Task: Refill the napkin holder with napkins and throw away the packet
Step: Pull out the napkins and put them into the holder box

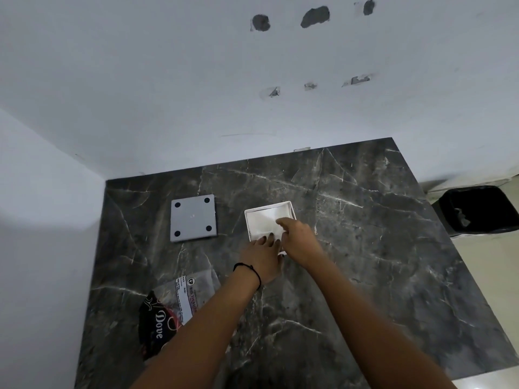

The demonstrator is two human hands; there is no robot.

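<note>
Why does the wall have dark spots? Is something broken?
Yes. The white wall above the counter has three dark holes where plaster is gone, and three smaller chipped patches below them. It looks damaged.

Counting now: one white napkin holder sitting at centre, one grey square plate lying at 9 o'clock carrying four black dots, one packet lying at 7, one black bin standing at 3, two hands showing.

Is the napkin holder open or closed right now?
Open. The holder shows white napkins inside its rim, and its grey lid lies apart on the counter, to its left.
</note>
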